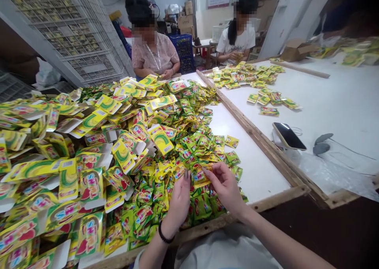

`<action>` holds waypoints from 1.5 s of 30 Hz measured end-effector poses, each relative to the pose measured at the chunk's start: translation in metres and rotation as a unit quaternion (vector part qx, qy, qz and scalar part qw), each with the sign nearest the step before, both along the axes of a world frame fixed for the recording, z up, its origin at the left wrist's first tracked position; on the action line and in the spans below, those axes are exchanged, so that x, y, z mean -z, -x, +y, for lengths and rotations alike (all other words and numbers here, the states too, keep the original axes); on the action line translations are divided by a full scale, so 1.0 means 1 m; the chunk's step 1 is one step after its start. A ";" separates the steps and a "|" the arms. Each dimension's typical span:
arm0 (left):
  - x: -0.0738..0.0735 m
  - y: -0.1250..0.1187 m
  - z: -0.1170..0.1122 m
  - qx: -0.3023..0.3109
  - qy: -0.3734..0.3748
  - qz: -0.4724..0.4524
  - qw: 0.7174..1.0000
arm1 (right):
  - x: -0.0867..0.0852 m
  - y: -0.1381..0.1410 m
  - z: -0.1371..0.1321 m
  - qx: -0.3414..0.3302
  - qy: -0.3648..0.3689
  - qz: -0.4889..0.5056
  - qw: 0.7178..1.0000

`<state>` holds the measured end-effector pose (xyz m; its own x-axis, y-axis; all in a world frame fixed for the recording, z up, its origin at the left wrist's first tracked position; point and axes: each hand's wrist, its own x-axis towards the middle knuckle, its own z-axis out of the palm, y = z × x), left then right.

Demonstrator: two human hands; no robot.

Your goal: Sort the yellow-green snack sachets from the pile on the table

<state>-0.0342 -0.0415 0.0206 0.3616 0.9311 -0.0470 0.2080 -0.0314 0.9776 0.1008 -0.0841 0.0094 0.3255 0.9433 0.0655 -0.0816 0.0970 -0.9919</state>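
Between my two hands is a small yellow printed packet (199,177), held just above the heap at the table's near edge. My left hand (179,200), with a dark beaded bracelet at the wrist, closes at the packet's left edge, thumb upward. From the other side my right hand (226,188) pinches its right part between thumb and fingers. Under and around both hands lie many green and yellow sachets (204,207). To the left rises a big pile of flat yellow cartons (91,188), several with open white flaps.
Wooden strips (251,130) divide and edge the white table (325,91). A phone (288,135) rests on the right, beside clear plastic (322,170). Two people (155,53) sit across the table, near more packets (237,77). White crates (71,32) stand stacked at left.
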 end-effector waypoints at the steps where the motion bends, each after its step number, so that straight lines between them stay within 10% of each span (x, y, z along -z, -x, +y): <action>1: 0.000 -0.002 -0.002 0.006 0.002 -0.005 1.000 | 0.002 0.001 0.000 0.018 -0.012 -0.039 0.999; 4: 0.003 -0.006 -0.004 0.029 -0.030 -0.003 0.999 | 0.007 -0.002 0.000 0.040 -0.024 -0.119 0.992; 10: -0.007 -0.003 0.013 -0.019 -0.203 0.091 0.975 | -0.001 -0.021 0.000 -0.131 -0.007 -0.087 0.988; 17: -0.038 0.017 0.104 -0.220 -0.395 0.457 0.766 | 0.005 -0.052 -0.001 -0.075 -0.002 -0.378 0.923; 20: -0.030 0.010 0.127 -0.199 -0.381 0.518 0.740 | 0.018 -0.052 -0.011 -0.073 0.020 -0.405 0.911; 26: -0.027 0.005 0.118 -0.134 -0.374 0.506 0.765 | 0.032 -0.063 -0.021 -0.054 0.017 -0.341 0.938; 32: -0.039 0.004 0.065 -0.117 -0.286 0.265 0.913 | -0.003 -0.075 0.001 -0.002 0.030 -0.072 0.997; 37: -0.035 -0.014 0.022 -0.020 -0.069 0.030 0.997 | -0.037 -0.059 0.013 -0.041 -0.003 0.036 0.999; 41: -0.033 -0.021 0.004 0.145 0.154 -0.121 0.970 | -0.063 -0.047 0.010 -0.001 -0.059 0.062 0.996; 45: -0.030 -0.025 -0.006 0.240 0.226 -0.190 0.925 | -0.081 -0.044 0.005 -0.023 -0.136 -0.055 0.989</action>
